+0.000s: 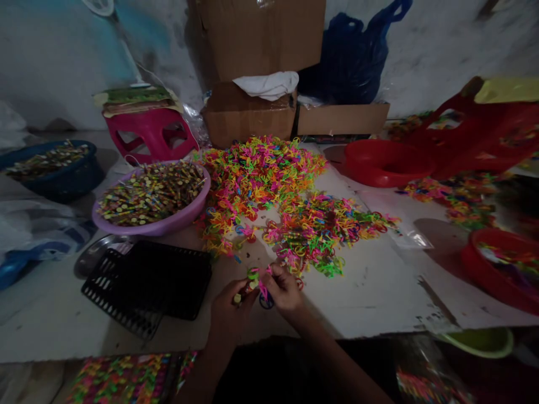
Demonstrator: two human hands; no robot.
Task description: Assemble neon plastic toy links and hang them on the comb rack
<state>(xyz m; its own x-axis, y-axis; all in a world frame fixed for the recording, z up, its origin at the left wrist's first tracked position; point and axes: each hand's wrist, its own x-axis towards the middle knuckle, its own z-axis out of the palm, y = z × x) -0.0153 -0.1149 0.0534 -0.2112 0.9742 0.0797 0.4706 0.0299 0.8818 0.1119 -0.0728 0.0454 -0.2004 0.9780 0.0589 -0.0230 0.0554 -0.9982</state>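
My left hand (227, 307) is closed around several small sticks with pale round ends (238, 298), of the same look as those in the lilac basin. My right hand (286, 289) pinches a pink plastic piece (264, 287) close against the left hand's sticks. A dark blue ring-shaped piece (266, 301) hangs just below the fingers. Right beyond my hands lies a loose heap of bright plastic pieces (320, 230), with a larger heap (261, 168) behind it. The lilac basin (151, 227), full of the small sticks, stands to the left.
Black perforated trays (168, 280) lie left of my hands. A dark blue basin (63, 185) and a pink stool (155, 137) stand farther left. Cardboard boxes (248, 123) line the back. On the right are a red basin (383, 178) and another red bowl (488, 275).
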